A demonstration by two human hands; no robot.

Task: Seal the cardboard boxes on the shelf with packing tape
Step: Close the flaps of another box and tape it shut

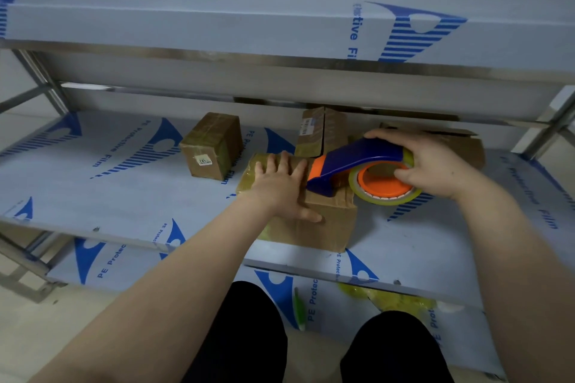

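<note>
2 bare forearms, black trousers

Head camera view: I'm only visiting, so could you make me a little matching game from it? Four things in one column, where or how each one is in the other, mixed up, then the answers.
Things
1. tape dispenser
2. left hand
3. small taped box
4. partly hidden box

Places or states
A. pressing flat on top of the nearest box
B. standing by itself on the shelf, left of the others
C. gripped by the right hand, nose on the nearest box
D. behind the right hand, farthest right

Pairs: 1-C, 2-A, 3-B, 4-D
</note>
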